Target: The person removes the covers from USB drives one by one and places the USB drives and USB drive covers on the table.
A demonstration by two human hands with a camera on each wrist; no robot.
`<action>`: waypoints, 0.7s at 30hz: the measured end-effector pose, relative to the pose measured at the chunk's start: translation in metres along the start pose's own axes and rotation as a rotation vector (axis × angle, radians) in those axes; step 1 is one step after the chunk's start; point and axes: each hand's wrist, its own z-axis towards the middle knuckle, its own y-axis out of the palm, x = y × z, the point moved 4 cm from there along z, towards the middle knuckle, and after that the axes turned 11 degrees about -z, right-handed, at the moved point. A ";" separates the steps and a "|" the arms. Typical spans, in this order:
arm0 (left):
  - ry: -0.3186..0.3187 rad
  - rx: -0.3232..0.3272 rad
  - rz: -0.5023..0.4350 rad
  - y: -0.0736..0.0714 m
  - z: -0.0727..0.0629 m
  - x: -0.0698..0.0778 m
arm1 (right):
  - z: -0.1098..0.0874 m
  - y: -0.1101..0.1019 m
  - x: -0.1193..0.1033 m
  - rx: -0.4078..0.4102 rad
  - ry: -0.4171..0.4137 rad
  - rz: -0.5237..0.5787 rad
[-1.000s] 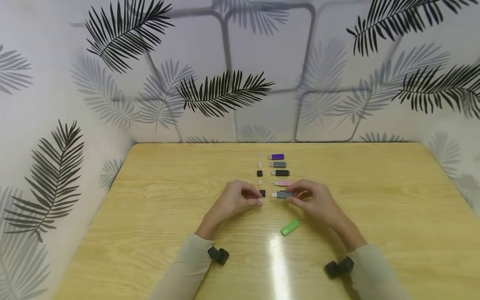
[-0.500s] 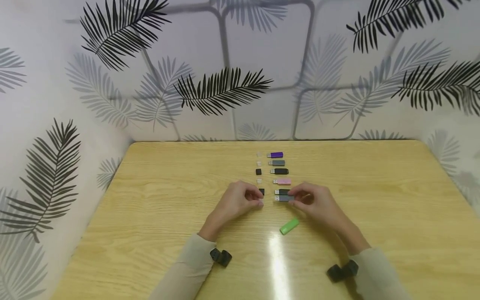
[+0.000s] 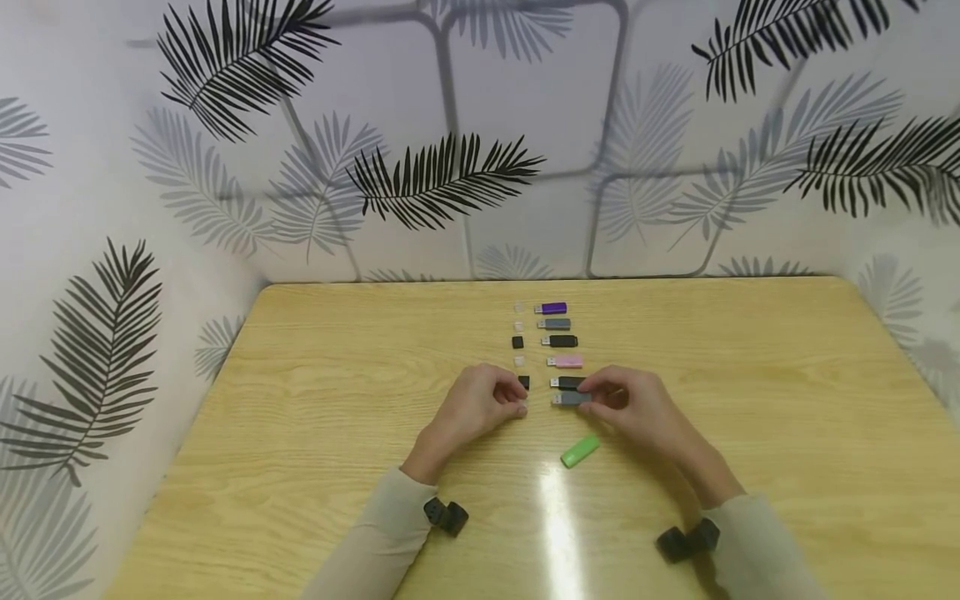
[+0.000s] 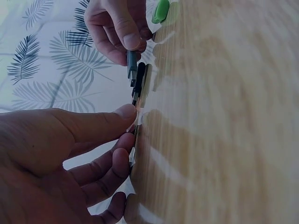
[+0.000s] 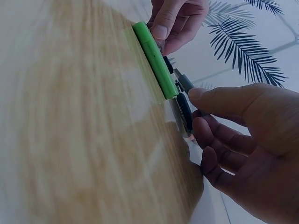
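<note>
My right hand (image 3: 628,402) pinches a grey USB flash drive (image 3: 572,399) between thumb and fingers, its metal plug pointing left. The drive is just on the near side of a black USB flash drive (image 3: 564,382) lying on the table. Across a small gap, my left hand (image 3: 476,398) pinches a small clear cap (image 4: 131,126), mostly hidden by thumb and fingertip. A black cap (image 3: 523,382) lies just beyond those fingertips. Closer to me, a green USB flash drive (image 3: 581,451) lies slanted on the wood.
Farther back on the table (image 3: 337,375) are purple (image 3: 552,308), grey (image 3: 556,324), black (image 3: 561,341) and pink (image 3: 566,361) flash drives in a column. Left of them runs a column of caps, including another black cap (image 3: 517,342). A leaf-patterned wall covering borders the table's back edge.
My right hand has drawn the grey flash drive slightly toward me and to the right, uncovering the black drive behind it. My left hand has barely moved and keeps its pinch.
</note>
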 end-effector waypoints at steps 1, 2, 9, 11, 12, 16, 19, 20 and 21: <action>0.004 0.001 0.005 0.000 0.000 0.000 | 0.000 0.000 0.000 -0.005 0.002 -0.001; 0.007 0.002 0.009 0.000 0.001 0.000 | 0.000 0.000 0.001 -0.009 0.004 -0.002; 0.011 0.003 0.032 0.000 0.001 0.000 | 0.000 0.001 0.002 -0.027 0.006 -0.010; 0.011 0.003 0.036 0.000 0.001 0.000 | 0.000 0.001 0.002 -0.026 0.002 -0.014; 0.011 0.003 0.038 0.000 0.001 0.000 | 0.000 0.001 0.002 -0.025 0.001 -0.015; 0.008 0.001 0.042 0.000 0.001 0.000 | 0.000 0.002 0.002 -0.027 0.004 -0.017; 0.006 -0.002 0.041 0.000 0.002 0.000 | 0.000 0.002 0.002 -0.037 0.018 -0.017; 0.005 -0.004 0.041 0.000 0.002 0.000 | -0.001 0.002 0.002 -0.041 0.022 -0.018; 0.003 -0.006 0.041 0.000 0.002 0.000 | -0.001 0.002 0.002 -0.043 0.026 -0.019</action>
